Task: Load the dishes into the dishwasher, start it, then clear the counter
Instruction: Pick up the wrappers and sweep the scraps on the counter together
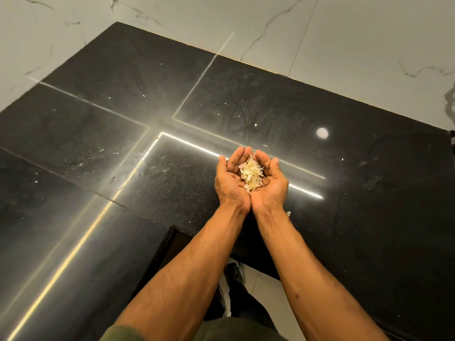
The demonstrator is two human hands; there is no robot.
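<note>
pale scraps point(251, 173) are cupped in the left hand point(230, 179) and right hand point(269, 182), fingers curled round them, heels pressed together over the black counter point(147, 168)

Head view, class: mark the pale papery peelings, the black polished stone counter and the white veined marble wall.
pale papery peelings point(251, 174): head view, heap's middle
black polished stone counter point(123, 70): head view, bare slab
white veined marble wall point(369, 33): head view, right tile
</note>
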